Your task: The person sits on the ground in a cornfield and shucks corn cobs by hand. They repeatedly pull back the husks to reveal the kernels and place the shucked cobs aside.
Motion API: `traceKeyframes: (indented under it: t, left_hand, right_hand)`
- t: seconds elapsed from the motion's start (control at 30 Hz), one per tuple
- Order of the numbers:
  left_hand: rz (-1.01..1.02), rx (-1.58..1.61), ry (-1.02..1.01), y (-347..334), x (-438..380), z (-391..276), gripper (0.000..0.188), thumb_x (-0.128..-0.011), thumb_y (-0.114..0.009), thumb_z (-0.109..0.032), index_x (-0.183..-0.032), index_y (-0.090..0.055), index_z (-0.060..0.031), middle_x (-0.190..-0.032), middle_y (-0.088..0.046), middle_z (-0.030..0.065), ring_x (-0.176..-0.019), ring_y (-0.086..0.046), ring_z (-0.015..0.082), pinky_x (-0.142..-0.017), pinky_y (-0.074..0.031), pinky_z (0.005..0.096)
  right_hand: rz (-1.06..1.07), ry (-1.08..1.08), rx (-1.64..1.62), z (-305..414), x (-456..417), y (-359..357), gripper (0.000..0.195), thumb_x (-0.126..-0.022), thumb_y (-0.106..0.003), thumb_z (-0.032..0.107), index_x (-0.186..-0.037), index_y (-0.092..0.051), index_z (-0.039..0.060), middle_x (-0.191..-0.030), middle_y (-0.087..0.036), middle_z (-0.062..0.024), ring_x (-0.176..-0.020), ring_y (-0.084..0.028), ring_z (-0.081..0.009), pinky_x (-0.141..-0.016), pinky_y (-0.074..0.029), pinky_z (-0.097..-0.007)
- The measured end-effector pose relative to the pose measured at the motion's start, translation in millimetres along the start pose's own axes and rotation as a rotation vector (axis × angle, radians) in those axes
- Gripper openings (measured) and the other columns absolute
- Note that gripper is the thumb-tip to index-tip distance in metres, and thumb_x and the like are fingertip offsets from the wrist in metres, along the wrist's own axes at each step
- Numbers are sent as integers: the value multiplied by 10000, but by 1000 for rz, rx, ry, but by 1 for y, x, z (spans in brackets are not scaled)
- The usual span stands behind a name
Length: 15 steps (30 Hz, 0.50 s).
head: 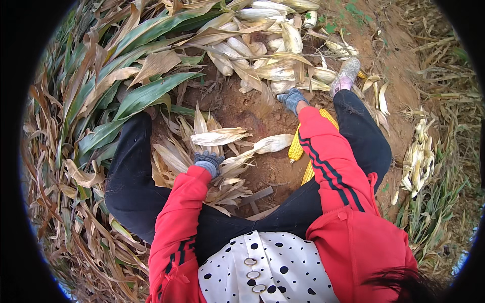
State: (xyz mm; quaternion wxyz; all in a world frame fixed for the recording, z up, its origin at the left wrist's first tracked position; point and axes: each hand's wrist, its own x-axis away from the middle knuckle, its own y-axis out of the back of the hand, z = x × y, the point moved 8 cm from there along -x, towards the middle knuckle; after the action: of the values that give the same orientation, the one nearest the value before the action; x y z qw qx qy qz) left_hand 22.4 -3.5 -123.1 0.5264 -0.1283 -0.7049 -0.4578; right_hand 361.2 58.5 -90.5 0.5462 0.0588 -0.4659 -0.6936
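Observation:
My right hand (292,100), in a grey knit glove, reaches to the near edge of a heap of unhusked corn ears (261,49). Its fingertips are at the end of one pale ear (282,86); whether they grip it is not clear. Between my legs, my left hand (209,163), gloved too, lies against loose dry husks (178,159). A pale husk (219,136) lies just beyond its fingers, and I cannot tell if it holds anything. Husked yellow cobs (296,147) lie on the soil under my right forearm, partly hidden by the sleeve.
Cut corn stalks with green and brown leaves (151,94) are piled along the left. A small wooden piece, perhaps a stool part (257,196), shows between my thighs. My right shoe (345,74) is beside the heap. More pale ears or husks (418,159) lie at the right.

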Motion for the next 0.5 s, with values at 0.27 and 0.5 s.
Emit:
traceKeyframes:
  t: [0.27, 0.5]
  left_hand:
    - [-366, 190, -115, 84, 40, -22, 566, -752, -557, -419, -1235, -421, -155, -1214, -448, 91, -1099, -442, 262, -902, -342, 445]
    - [-600, 382, -227, 137, 79, -27, 542, -763, -568, -344, -1202, -441, -52, -1148, -500, 162, -1045, -484, 305, -901, -367, 388]
  right_hand:
    - [-456, 65, 63, -1, -70, 0, 551, -719, -618, 367, -1143, -493, 37, -1118, -531, -143, -1020, -500, -278, -868, -392, -322]
    - [-453, 92, 106, -34, -113, -9, 609, -704, -623, 399, -1181, -476, 50, -1195, -498, -128, -1102, -452, -271, -924, -354, -309]
